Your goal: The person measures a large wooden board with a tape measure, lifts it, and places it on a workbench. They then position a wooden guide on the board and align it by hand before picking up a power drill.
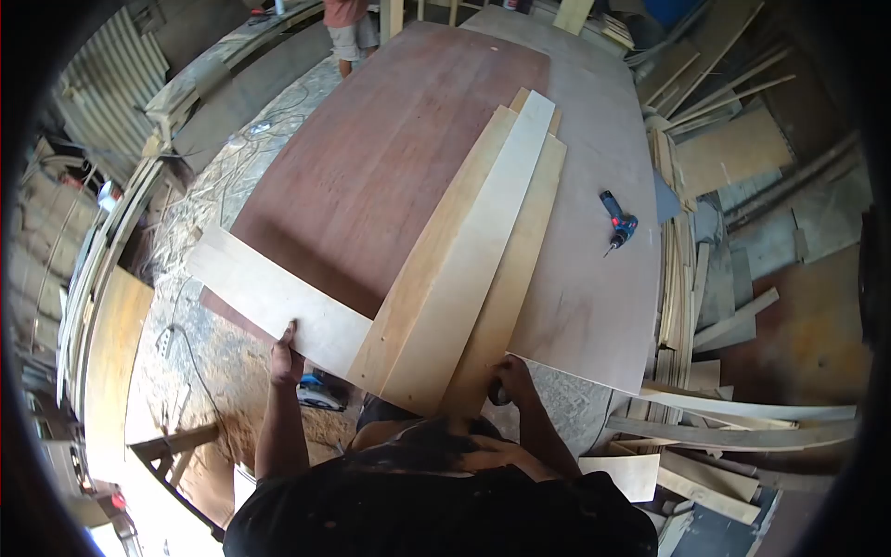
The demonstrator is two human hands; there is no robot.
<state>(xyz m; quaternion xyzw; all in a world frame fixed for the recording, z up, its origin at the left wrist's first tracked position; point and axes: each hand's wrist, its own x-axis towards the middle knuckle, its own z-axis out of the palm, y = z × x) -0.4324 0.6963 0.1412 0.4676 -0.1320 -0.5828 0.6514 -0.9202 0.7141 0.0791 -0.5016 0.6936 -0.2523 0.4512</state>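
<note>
My left hand [287, 360] grips the lower edge of a pale plywood strip [278, 295], thumb on top and fingers hidden beneath. This strip reaches out to the left, over the edge of a reddish-brown plywood sheet [399, 121]. Several long tapered plywood strips [464, 269] lie side by side and overlapping in front of me, their wide ends close to my body. My right hand [513, 381] is closed beside the near end of the rightmost strip [515, 278]. A dark shape shows at its fingers; I cannot tell what it is.
A blue-and-black cordless drill [620, 225] lies on the greyish sheet [585, 306] at right. Under the left strip, a blue power tool [323, 390] sits on the sawdust-covered floor. Timber offcuts [705, 408] are piled at right. Another person [351, 32] stands at the far end.
</note>
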